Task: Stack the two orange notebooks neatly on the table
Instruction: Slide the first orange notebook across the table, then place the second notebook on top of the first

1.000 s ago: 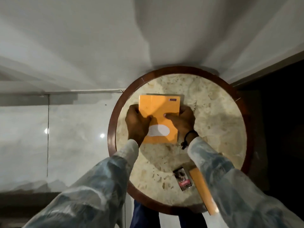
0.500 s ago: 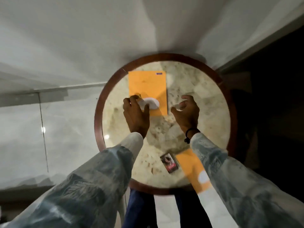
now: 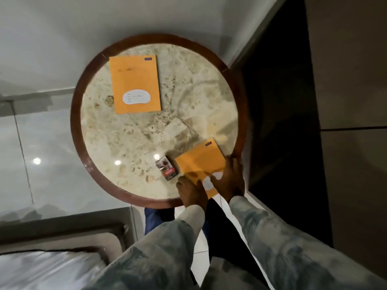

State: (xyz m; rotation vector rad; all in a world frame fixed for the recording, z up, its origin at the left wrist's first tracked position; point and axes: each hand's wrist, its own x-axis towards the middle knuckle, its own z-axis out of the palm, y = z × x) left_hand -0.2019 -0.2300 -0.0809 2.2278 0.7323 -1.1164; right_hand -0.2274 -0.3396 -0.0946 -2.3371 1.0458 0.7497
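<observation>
Both of your hands have left the far notebook [image 3: 136, 83] and dropped to the second notebook [image 3: 200, 164], which sits at the near right rim of the worktop [image 3: 75, 122]. That means the first book is placed and you are now picking up its partner.

Taking the small card packet [image 3: 167, 168] as the marker: the far notebook lies flat and untouched well beyond it and to its left, label end toward you. Just to the right of the packet lies the second notebook, turned at an angle, its near corner reaching the wooden rim.

Your left hand [image 3: 191, 190] rests on that book's near left edge, just right of the packet; whether its fingers have closed under the cover, I cannot tell. Your right hand [image 3: 229, 182] lies further right, fingers spread flat over the white label, thumb side by the rim, pressing rather than gripping.

Stacking is not yet done: this book needs lifting, turning square and laying on the far one.
</observation>
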